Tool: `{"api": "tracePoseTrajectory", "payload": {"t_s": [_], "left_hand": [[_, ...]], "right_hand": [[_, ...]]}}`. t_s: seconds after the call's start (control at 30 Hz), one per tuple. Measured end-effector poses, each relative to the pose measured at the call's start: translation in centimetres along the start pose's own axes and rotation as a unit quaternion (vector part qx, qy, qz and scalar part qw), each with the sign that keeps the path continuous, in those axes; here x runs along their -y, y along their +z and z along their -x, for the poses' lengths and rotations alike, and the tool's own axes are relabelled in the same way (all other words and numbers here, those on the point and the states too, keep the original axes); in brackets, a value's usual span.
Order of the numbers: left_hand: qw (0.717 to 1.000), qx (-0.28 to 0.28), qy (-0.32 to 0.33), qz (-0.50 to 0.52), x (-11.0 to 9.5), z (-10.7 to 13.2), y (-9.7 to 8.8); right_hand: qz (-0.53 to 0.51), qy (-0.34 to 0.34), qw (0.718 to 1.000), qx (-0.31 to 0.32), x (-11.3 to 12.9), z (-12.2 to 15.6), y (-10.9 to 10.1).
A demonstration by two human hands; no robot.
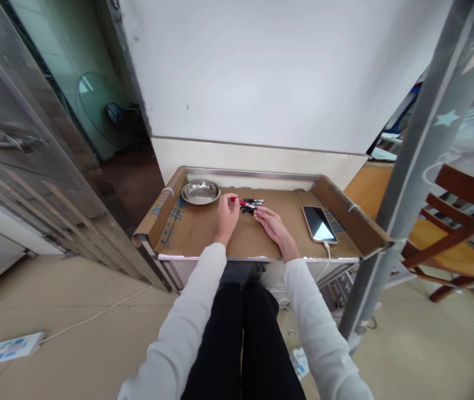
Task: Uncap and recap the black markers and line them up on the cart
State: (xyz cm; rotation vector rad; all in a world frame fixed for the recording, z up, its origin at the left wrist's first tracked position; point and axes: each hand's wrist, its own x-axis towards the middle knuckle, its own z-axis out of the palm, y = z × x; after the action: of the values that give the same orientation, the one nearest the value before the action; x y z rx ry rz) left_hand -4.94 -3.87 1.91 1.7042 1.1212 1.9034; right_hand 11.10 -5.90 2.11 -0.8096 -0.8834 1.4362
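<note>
A red marker (245, 204) lies slantwise between my two hands, above the cardboard-lined tabletop. My left hand (227, 214) pinches its red end between thumb and fingers. At the marker's other end, my right hand (272, 223) has its thumb and fingertips closed on the tip. Several black markers (254, 200) rest on the cardboard just behind and under the red one, partly hidden by it and by my fingers. To the left of my left hand stands a round, shallow metal dish (200, 192).
A phone (319, 224) with a white charging cable lies on the right of the cardboard (203, 230). Folded cardboard walls edge the table's left and right sides. A metal post (407, 166) and wooden chair (457, 222) stand at right, with a person behind. A power strip (5, 351) lies on the floor.
</note>
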Motion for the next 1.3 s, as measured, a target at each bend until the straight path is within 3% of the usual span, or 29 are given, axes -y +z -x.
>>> {"api": "tracePoseTrajectory", "payload": {"t_s": [0.13, 0.33, 0.5, 0.63, 0.73, 0.83, 0.97, 1.17, 1.3], "left_hand": [[0.999, 0.043, -0.026, 0.008, 0.0, 0.0, 0.1], [0.979, 0.199, -0.038, -0.028, 0.1, 0.1, 0.4], [0.948, 0.290, 0.022, -0.131, -0.4, 0.4, 0.1], [0.937, 0.265, 0.047, -0.221, -0.7, 0.4, -0.1], [0.941, 0.224, 0.043, -0.249, -1.1, 0.5, -0.6], [0.933, 0.211, 0.026, -0.291, -1.6, 1.0, -1.3], [0.902, 0.273, 0.045, -0.330, -1.9, 1.9, -1.9], [0.894, 0.302, 0.054, -0.327, -1.6, 1.9, -1.6], [0.899, 0.303, 0.056, -0.312, -1.5, 1.7, -1.4]], "right_hand": [[-0.003, -0.069, 0.996, -0.059, 0.0, -0.5, -0.4], [0.062, -0.189, 0.969, -0.148, -0.3, -0.9, -1.1], [0.192, -0.225, 0.950, -0.097, -0.1, 0.0, -0.4], [0.249, -0.179, 0.952, -0.002, -0.3, 0.5, 0.0], [0.333, -0.168, 0.927, 0.034, -0.6, 0.4, -0.2], [0.450, -0.200, 0.870, 0.020, -0.7, 0.4, -0.4], [0.544, -0.244, 0.803, 0.000, -0.6, 0.4, -0.4], [0.550, -0.238, 0.800, -0.020, -1.0, 0.3, -0.8], [0.585, -0.243, 0.773, -0.031, -1.2, 0.1, -0.9]]}}
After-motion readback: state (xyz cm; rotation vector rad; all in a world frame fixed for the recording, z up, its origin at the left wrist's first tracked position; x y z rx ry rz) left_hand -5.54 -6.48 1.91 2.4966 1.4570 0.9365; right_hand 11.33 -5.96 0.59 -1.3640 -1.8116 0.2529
